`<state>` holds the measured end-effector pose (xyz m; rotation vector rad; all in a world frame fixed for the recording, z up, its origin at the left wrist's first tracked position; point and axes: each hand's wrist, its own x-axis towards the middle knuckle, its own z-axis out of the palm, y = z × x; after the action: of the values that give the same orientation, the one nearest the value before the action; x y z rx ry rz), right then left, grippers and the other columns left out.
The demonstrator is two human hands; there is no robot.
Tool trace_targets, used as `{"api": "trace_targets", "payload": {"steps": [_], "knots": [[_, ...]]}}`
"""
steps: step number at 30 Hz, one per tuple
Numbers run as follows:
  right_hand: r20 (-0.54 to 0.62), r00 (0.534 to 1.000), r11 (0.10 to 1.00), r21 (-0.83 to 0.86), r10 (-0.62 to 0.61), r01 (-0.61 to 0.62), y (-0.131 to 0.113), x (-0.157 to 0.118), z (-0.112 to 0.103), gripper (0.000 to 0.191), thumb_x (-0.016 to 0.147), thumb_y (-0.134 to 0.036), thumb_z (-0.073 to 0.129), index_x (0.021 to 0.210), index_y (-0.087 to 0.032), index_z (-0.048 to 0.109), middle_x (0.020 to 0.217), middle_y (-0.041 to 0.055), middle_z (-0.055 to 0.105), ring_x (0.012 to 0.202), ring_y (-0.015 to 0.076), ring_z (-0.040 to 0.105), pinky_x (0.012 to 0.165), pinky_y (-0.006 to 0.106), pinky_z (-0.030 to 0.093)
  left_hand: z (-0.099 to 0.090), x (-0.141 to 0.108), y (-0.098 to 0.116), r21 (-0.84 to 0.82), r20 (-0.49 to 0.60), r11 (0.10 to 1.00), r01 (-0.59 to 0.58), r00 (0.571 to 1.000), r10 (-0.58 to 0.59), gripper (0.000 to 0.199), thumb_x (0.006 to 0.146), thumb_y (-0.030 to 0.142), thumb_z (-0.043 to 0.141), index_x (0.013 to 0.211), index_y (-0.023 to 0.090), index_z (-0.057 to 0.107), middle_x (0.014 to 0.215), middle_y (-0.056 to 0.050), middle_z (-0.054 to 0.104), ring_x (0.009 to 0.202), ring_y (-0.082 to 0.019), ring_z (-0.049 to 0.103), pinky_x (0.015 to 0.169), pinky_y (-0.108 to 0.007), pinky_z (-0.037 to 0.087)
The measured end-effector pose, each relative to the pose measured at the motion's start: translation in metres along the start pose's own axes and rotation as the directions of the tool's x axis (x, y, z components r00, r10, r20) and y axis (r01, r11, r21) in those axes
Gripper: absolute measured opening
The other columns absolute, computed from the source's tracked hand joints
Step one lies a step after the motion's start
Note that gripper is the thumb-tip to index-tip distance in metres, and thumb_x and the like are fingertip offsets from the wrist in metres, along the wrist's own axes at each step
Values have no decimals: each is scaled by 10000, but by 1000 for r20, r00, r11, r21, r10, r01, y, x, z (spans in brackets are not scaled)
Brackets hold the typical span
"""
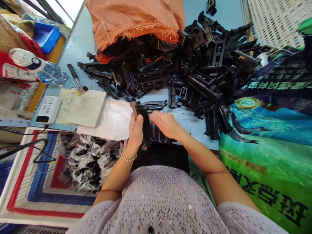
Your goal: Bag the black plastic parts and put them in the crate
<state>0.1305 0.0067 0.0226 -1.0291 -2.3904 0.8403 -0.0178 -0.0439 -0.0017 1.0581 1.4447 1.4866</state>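
Left hand: left hand grasping one black part, steeply tilted, at the near edge of the surface.
Right hand: right hand beside that part, fingers close together, blurred; cannot tell whether it grips anything.
Near-edge row: several dark parts side by side, below the right hand, partly covered by it; no wrapping made out on them.
Crate: white, red and blue crate, lower left; inside, a jumble of dark pieces in clear plastic. Reads as the finished share; count not possible.
Heap: large spread of bare black parts across the far and right side of the surface, spilling from the mouth of the orange sack. Likely the untreated share, and a big one; sack's depth hidden.
Plastic: pale, thin plastic lying just left of the left hand, probably unused bags.
Progress: well short of complete, by my judgement; the held part shows no wrapping.
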Motion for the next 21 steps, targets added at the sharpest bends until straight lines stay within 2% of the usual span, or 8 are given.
{"api": "trace_targets", "payload": {"steps": [4, 7, 9, 11, 13, 15, 17, 21], "knots": [[97, 966, 952, -167, -242, 255, -13, -31, 26, 429, 1053, -513, 399, 849, -201, 611, 800, 61, 658, 726, 194, 565, 640, 329, 383, -23, 6, -7, 80, -102, 993, 92, 991, -84, 437, 994, 561, 470, 1284, 250, 572, 1202, -60, 670, 1122, -197, 632, 1018, -340, 490], [122, 974, 959, -189, -192, 213, 2, -18, 26, 412, 1080, -432, 355, 908, -198, 647, 822, 60, 684, 761, 202, 599, 675, 331, 420, -42, 5, -17, 297, -74, 945, 139, 990, -122, 440, 983, 565, 477, 1258, 232, 561, 1034, -73, 698, 948, -224, 673, 851, -351, 523], [52, 996, 961, -265, -71, 83, 23, 9, 17, 350, 1080, -330, 352, 1046, -181, 667, 974, 98, 714, 907, 230, 626, 779, 348, 449, -47, 5, -24, 547, -40, 822, 159, 986, -164, 415, 989, 562, 451, 1161, 216, 603, 904, -85, 702, 881, -266, 686, 796, -369, 505], [28, 999, 926, -377, 39, -26, 47, 41, 7, 307, 1035, -204, 403, 1211, -160, 651, 1182, 151, 692, 1079, 276, 609, 882, 388, 448, -42, 5, -30, 771, 2, 620, 147, 972, -233, 427, 1013, 540, 376, 1046, 200, 633, 811, -112, 698, 847, -312, 697, 772, -393, 489], [115, 986, 893, -445, 124, -61, 67, 68, -1, 351, 986, -132, 432, 1257, -160, 654, 1254, 165, 676, 1146, 303, 598, 914, 408, 447, -31, 5, -34, 899, 28, 426, 103, 956, -291, 470, 1031, 518, 307, 994, 185, 637, 800, -150, 709, 842, -343, 708, 759, -409, 485], [206, 965, 899, -435, 160, -56, 80, 85, -7, 379, 977, -119, 424, 1266, -175, 663, 1249, 140, 693, 1145, 293, 615, 917, 394, 454, -20, 5, -36, 949, 41, 312, 56, 954, -296, 490, 1036, 515, 285, 994, 172, 632, 864, -182, 725, 862, -346, 715, 753, -404, 490], [254, 957, 920, -391, 143, -33, 84, 89, -10, 393, 990, -170, 447, 1340, -196, 623, 1283, 117, 686, 1154, 281, 620, 925, 379, 456, -14, 5, -36, 955, 56, 294, 25, 964, -262, 480, 1039, 510, 288, 1036, 165, 622, 971, -198, 729, 906, -332, 717, 758, -388, 496], [335, 935, 931, -365, 113, 18, 81, 84, -10, 406, 995, -355, 546, 1364, -197, 603, 1295, 134, 667, 1149, 303, 615, 905, 381, 464, -13, 4, -37, 928, 34, 370, 37, 983, -182, 441, 1027, 488, 376, 1276, 156, 523, 1230, -224, 660, 994, -338, 705, 766, -398, 513]]}}
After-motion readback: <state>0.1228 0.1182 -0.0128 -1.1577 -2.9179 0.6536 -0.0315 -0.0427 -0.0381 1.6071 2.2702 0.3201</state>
